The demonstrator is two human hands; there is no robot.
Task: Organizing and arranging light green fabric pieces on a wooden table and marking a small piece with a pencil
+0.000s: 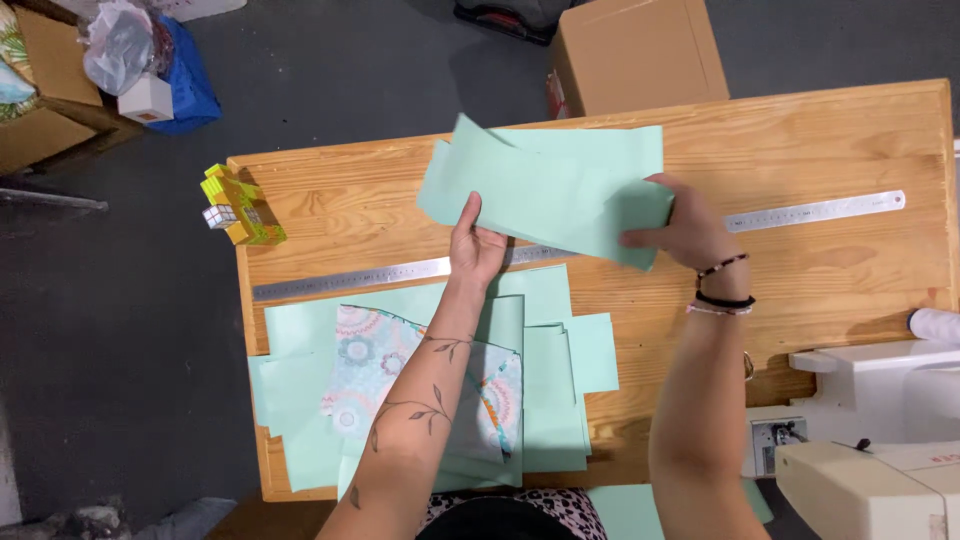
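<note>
We note both hands pinching the pale green cut fabric pieces [545, 190] above the wooden surface [830, 150], left hand [476, 247] at the near edge, right hand [680, 230] at the right end, over the long steel ruler [800, 213]; we advise keeping edges aligned.

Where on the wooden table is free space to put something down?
Bare wood lies right of the right hand, above and below the steel ruler, and left of the held green sheets. The green paper pile crowds the near side.
</note>
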